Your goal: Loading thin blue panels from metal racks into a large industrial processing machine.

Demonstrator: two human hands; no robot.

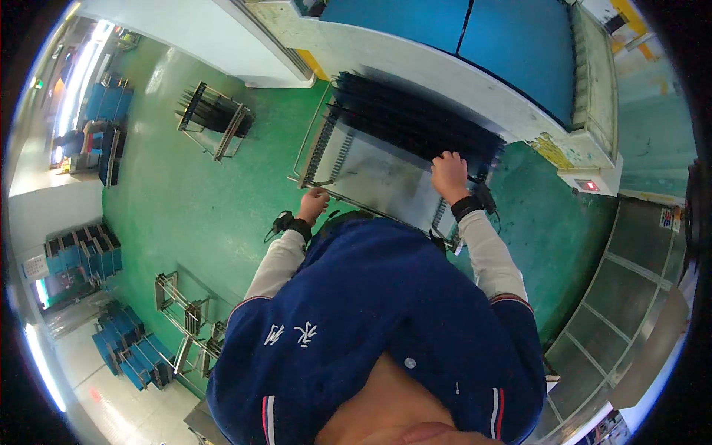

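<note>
A metal slotted rack (324, 152) stands before me, with toothed bars along its sides. Several thin black panels (404, 119) stand in its slots, packed across the far part. My left hand (314, 204) is closed on the rack's near left corner, around its metal rail. Over the right side of the rack is my right hand (449, 178), its fingers bent at the near edge of the black panels and seeming to grip one; the fingertips are partly hidden. Each wrist wears a black band with a small box on it.
Beyond the rack is a white machine (415, 55) with blue covers. Another rack with black panels (211, 119) stands on the green floor (159, 200) to the left. Metal frames (189, 319) stand at lower left, and a grey framed partition (615, 297) at right.
</note>
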